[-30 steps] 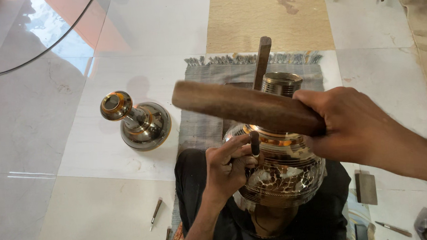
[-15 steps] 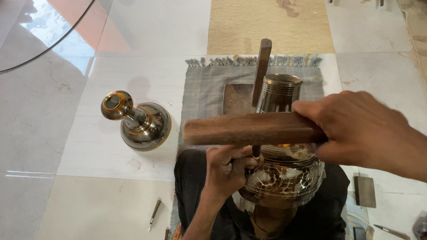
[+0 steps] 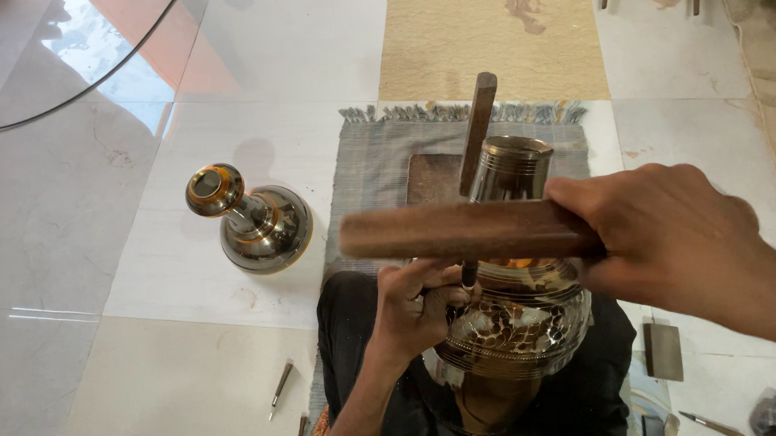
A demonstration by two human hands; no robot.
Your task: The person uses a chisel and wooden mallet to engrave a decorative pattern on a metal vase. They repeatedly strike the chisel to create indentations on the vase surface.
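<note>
1. On the floor, in the head view, the person sits with a patterned metal vase [image 3: 511, 327] resting across the lap, its neck pointing away from the body toward a grey fringed mat [image 3: 376, 169].
2. The left hand [image 3: 416, 306] is clenched around a thin chisel [image 3: 468, 274], whose tip is set against the vase's shoulder; the chisel stands roughly upright, its top end facing up toward the camera.
3. The right hand [image 3: 667, 232] grips a wooden mallet bar [image 3: 461, 231] firmly at one end. The bar's long axis runs left to right, nearly level, crossing just above the chisel's top; whether the two touch cannot be told, as the bar is blurred.
4. The chisel's head thus lies directly beneath the middle of the bar, closer to the left hand's fingers than to the right hand.
5. A dark wooden stick [image 3: 478, 132] leans upright behind the vase's neck.
6. A second metal vase [image 3: 254, 222] stands on the pale tiles to the left, well apart from both hands.
7. A small loose tool [image 3: 281, 388] lies on the tiles near the left elbow, and a flat dark block [image 3: 663, 351] lies to the right.
</note>
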